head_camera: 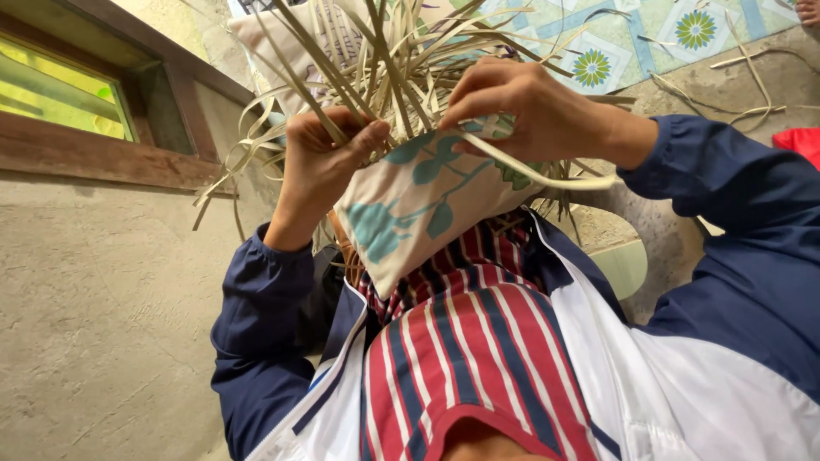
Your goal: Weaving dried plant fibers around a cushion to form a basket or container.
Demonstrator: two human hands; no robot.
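Observation:
A bundle of pale, flat straw strips (376,60) fans out in front of my chest, and its lower part looks partly woven. It rests on a cream cushion with a teal leaf print (410,209) on my lap. My left hand (320,166) grips several strips at the bundle's left side, thumb pressed across them. My right hand (521,107) pinches a single strip (555,177) that bends away to the right over the cushion. The woven base is mostly hidden behind the cushion and my hands. I wear a red striped shirt and a navy and white jacket.
A wooden-framed window (77,102) sits in the concrete wall at left. A floor mat with blue and green flower tiles (649,43) lies beyond the bundle, with loose strips (752,60) scattered on the concrete. A red object (803,141) shows at the right edge.

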